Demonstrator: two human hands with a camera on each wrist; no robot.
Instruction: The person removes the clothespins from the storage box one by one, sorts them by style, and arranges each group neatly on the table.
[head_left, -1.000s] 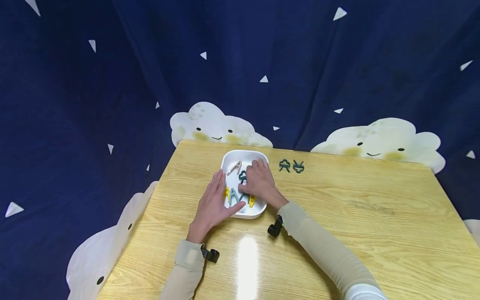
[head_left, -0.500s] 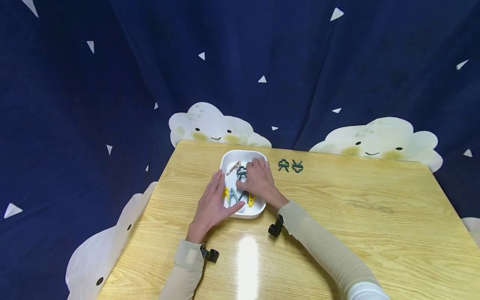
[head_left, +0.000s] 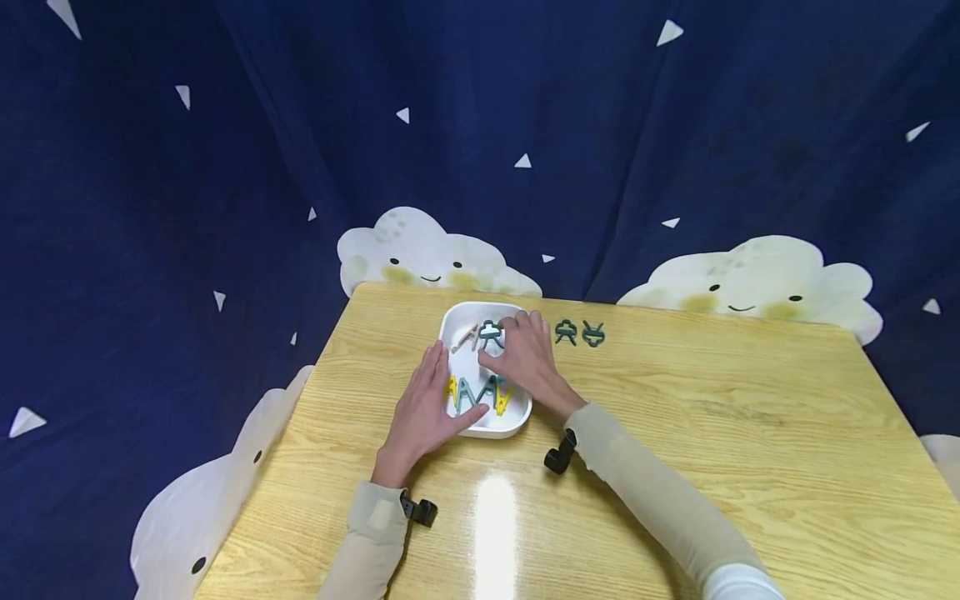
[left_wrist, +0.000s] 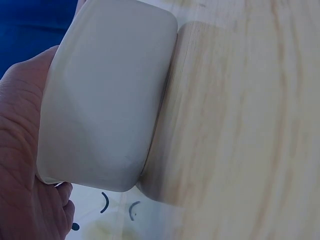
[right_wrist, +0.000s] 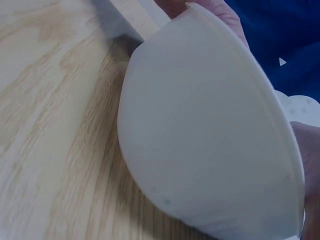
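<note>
In the head view, my left hand (head_left: 427, 404) rests along the left wall of a white tray (head_left: 495, 432), fingers straight, its thumb over the near rim. My right hand (head_left: 525, 354) pinches a dark green clip (head_left: 491, 333) with a cloud-shaped outline inside the tray; the fingertips partly cover it. To the clip's left lies a beige clothespin (head_left: 465, 338). A row near the front holds a yellow clip (head_left: 452, 390) partly behind my left hand, a blue-grey clip (head_left: 465, 393), a dark green clip (head_left: 488, 389) and a yellow clip (head_left: 503, 400).
Two dark green cloud-shaped clips (head_left: 580, 332) lie on the wooden table (head_left: 712, 417) right of the tray. A navy curtain (head_left: 480, 125) with white triangles and clouds hangs behind. Both wrist views show mostly the tray's outer wall (left_wrist: 105, 100).
My right hand has shifted slightly up and to the right. The dark green clip at its fingertips has moved toward the tray's far side. My left hand has stayed in place.
</note>
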